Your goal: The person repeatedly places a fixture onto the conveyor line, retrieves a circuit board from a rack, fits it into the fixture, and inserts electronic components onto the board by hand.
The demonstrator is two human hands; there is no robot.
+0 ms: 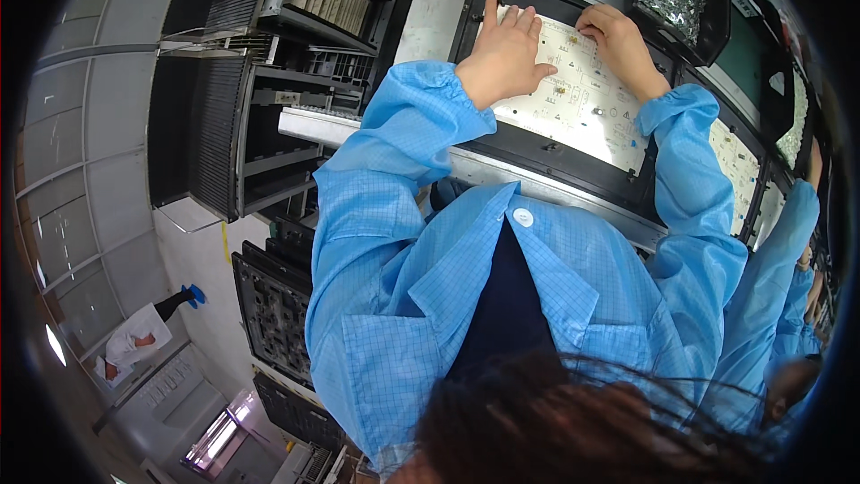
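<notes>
A white circuit board (pixel 573 121) with printed marks and a few small mounted parts lies in a black frame (pixel 546 149) in front of me. My left hand (pixel 503 56) rests over the board's far left part, its fingers stretched out and the thumb apart. Over the far right part of the board is my right hand (pixel 620 47), its fingers curled and their tips pinched together close to the surface. Whatever is between those tips is too small or hidden to make out.
A black bin (pixel 678 0) of small shiny metal parts stands beyond my right hand. More boards (pixel 733 166) continue along the line to the right, beside co-workers in blue sleeves (pixel 788 224). Slotted racks (pixel 202 125) stand at left; black frames (pixel 273 309) lean behind. A person in white (pixel 134 341) is farther off.
</notes>
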